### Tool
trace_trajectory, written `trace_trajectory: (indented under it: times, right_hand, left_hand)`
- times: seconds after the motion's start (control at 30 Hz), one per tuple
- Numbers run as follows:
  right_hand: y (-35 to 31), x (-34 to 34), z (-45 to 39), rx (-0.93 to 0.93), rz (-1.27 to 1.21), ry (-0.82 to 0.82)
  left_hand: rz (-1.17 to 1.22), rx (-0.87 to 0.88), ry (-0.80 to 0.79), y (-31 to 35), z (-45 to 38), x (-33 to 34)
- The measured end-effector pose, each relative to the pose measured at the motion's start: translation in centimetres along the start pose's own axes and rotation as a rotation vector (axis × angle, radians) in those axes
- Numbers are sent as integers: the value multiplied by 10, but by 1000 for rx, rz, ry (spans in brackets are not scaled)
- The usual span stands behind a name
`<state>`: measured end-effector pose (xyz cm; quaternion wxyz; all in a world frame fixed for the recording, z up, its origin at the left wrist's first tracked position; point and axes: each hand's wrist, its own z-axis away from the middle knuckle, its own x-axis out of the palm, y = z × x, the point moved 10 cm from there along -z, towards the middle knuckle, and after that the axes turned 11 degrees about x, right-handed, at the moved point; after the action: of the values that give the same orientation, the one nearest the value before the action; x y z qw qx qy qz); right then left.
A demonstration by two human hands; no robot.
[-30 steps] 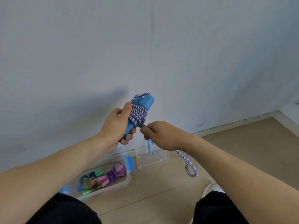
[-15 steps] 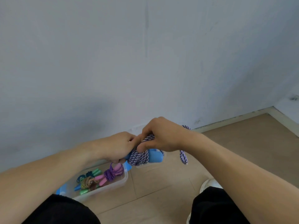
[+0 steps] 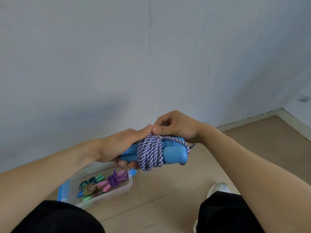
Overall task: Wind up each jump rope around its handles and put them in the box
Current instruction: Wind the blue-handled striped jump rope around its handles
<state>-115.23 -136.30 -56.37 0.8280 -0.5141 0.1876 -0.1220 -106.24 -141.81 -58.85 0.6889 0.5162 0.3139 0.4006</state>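
Observation:
My left hand [image 3: 117, 147] grips the two blue handles [image 3: 175, 154] of a jump rope, held level in front of me. A purple-and-white striped rope [image 3: 149, 153] is coiled many times round their middle. My right hand [image 3: 175, 126] is above the coil, thumb and fingers pinching the rope at its top; a short strand runs from there over the handles' right end. Below, on the floor, a clear plastic box [image 3: 124, 186] holds a purple rope with pink handles [image 3: 114, 179] and other wound ropes with green and blue handles [image 3: 90, 189].
A blue lid clip [image 3: 61, 192] shows on the box's left side, and part of the clear lid lies behind my hands. A grey wall rises just beyond. My black-trousered knees [image 3: 225, 214] and a white shoe [image 3: 218, 188] are at the bottom, on tan floor tiles.
The handles dropped from upright to level. The hanging loop of rope has been wound in, leaving a short end. My right hand moved from below the coil to above it.

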Motion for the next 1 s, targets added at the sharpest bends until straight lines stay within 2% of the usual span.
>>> trace_trajectory:
  times: [0.07, 0.13, 0.17, 0.2, 0.23, 0.27, 0.33, 0.53, 0.63, 0.87, 1.0]
  right_hand:
    - [-2, 8, -7, 28, -95, -55]
    - [-37, 23, -5, -277, -310, -211]
    - [-37, 13, -9, -358, -452, -225]
    - [-22, 8, -15, -228, -432, -147]
    - [-4, 0, -15, -65, -385, -37]
    - [12, -6, -16, 42, -312, -7]
    - [35, -13, -12, 133, -155, 13]
    - [13, 9, -17, 122, 248, 155]
    - [15, 26, -16, 194, 487, 108]
    - [3, 20, -11, 173, 656, 180]
    - [-8, 13, -10, 62, 894, 368]
  left_hand:
    - [40, 60, 1, 4, -3, 4]
    - [96, 116, 28, 10, -6, 4]
    - [125, 135, 55, 13, -7, 2]
    - [149, 142, 96, 15, -8, -2]
    - [166, 140, 152, 16, -8, -8]
    - [178, 134, 218, 16, -9, -15]
    - [203, 125, 356, 14, -7, -32]
    - [306, 106, 591, 4, -1, -59]
    - [344, 109, 681, -1, 3, -68]
    - [151, 59, 874, -15, 12, -94]
    - [103, 82, 972, -19, 14, -101]
